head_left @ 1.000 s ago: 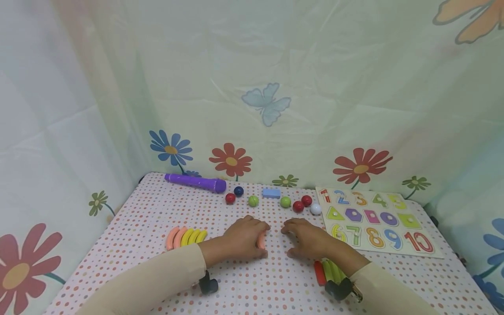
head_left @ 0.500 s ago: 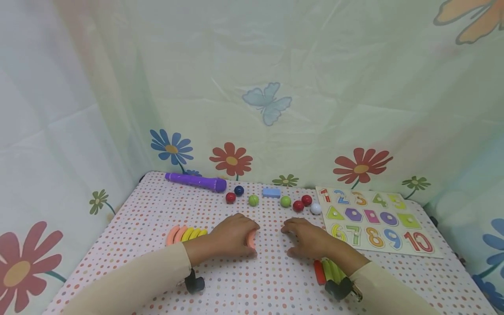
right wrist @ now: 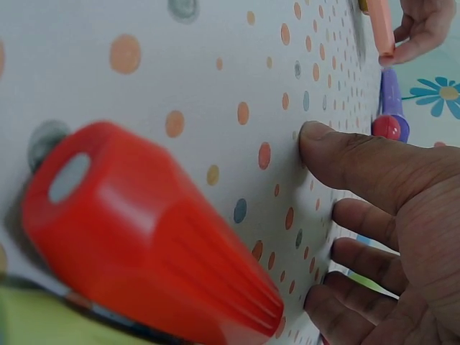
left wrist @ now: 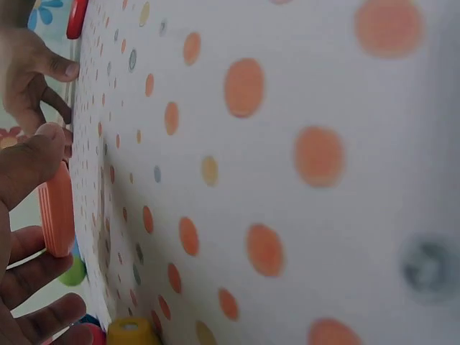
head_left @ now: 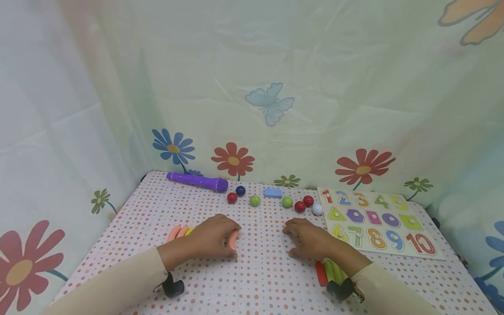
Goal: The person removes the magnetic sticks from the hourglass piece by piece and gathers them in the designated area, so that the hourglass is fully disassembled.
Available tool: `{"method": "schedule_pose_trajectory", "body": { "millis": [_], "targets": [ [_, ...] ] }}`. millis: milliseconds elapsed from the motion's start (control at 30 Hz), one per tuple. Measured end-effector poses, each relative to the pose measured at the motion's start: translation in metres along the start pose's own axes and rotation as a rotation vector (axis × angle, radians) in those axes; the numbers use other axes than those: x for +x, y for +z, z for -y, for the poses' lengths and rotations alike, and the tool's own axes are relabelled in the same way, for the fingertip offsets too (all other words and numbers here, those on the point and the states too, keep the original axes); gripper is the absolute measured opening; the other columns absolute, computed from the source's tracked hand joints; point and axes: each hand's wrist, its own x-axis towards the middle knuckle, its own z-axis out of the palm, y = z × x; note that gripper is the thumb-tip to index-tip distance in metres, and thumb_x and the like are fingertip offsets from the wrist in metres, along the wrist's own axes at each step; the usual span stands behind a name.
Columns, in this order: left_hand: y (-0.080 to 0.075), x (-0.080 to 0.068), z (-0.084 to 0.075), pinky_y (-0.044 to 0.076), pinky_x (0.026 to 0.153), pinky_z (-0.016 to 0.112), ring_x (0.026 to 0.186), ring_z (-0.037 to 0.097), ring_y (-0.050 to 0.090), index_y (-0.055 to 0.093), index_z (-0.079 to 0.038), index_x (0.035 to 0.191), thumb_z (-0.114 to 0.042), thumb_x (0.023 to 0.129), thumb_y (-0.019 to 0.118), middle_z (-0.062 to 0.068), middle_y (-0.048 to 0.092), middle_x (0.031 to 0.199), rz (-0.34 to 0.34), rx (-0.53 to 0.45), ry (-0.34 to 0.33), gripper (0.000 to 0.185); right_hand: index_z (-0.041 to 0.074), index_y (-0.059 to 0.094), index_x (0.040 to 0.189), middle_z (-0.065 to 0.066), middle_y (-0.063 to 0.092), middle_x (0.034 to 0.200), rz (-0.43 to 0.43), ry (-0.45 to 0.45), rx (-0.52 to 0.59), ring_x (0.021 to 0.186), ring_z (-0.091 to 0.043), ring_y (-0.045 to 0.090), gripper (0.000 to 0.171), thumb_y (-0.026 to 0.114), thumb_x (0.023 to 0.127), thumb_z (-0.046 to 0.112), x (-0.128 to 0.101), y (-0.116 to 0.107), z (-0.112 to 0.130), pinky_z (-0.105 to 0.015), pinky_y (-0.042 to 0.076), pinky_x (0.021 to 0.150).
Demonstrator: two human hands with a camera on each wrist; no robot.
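Observation:
In the head view my left hand [head_left: 210,238] pinches a curved salmon-pink toy stick [head_left: 233,239] between thumb and fingers. The left wrist view has the same ridged stick [left wrist: 57,215] upright in that grip, close above the spotted cloth. Behind this hand lies a row of like pieces, salmon sticks [head_left: 173,233] and yellow sticks [head_left: 189,230], partly hidden by the hand and forearm. My right hand [head_left: 309,238] holds nothing; its fingers are relaxed over the cloth. By its wrist lie a red stick [right wrist: 151,237] and several green sticks [head_left: 334,271].
Toward the back lie a purple toy microphone [head_left: 198,181], a dark blue ball [head_left: 240,190], red balls [head_left: 300,206], green balls [head_left: 254,201], a white ball [head_left: 317,209] and a light blue block [head_left: 273,193]. A number puzzle board [head_left: 433,253] lies at right. A printed curtain surrounds the table.
My left hand has moved left with the salmon stick, toward the row of sticks, and now covers more of the yellow ones. The right hand has stayed put.

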Motion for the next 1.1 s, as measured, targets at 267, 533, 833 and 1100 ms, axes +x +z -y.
{"method": "schedule_pose_trajectory", "body": {
  "millis": [267,533,833,1100],
  "targets": [
    [-0.002,-0.013,0.015,0.043,0.107,0.044,0.125,0.019,0.054,0.067,-0.014,0.132,-0.047,0.075,0.089,-0.008,0.066,0.129,-0.010,-0.011,0.011,0.069,0.017,0.069,0.128,-0.010,0.052,0.149,-0.003,-0.014,0.011,0.142,-0.034,0.042,0.052,0.089,0.081,0.025,-0.001,0.000,-0.002,-0.053,0.041,0.111],
    [-0.002,-0.028,0.030,0.043,0.106,0.047,0.125,0.022,0.054,0.067,-0.016,0.132,-0.044,0.071,0.092,-0.006,0.066,0.126,-0.016,-0.044,-0.069,0.071,0.018,0.069,0.129,-0.007,0.052,0.149,-0.004,-0.014,0.013,0.143,-0.032,0.041,0.052,0.088,0.081,0.026,0.000,0.002,-0.002,-0.051,0.041,0.111],
    [-0.006,-0.039,0.038,0.043,0.106,0.047,0.123,0.023,0.055,0.067,-0.016,0.133,-0.046,0.070,0.093,-0.005,0.067,0.126,-0.020,-0.030,-0.104,0.073,0.018,0.069,0.128,-0.007,0.052,0.149,-0.012,0.007,0.022,0.143,-0.031,0.041,0.052,0.089,0.081,0.024,-0.003,0.000,0.001,-0.051,0.040,0.112],
    [-0.005,-0.043,0.043,0.045,0.104,0.045,0.123,0.022,0.056,0.068,-0.019,0.132,-0.045,0.070,0.093,-0.007,0.067,0.126,-0.029,-0.030,-0.110,0.071,0.017,0.069,0.129,-0.008,0.052,0.149,-0.007,0.003,0.010,0.143,-0.031,0.041,0.052,0.089,0.081,0.025,-0.003,0.001,0.003,-0.051,0.040,0.112]
  ]
}}
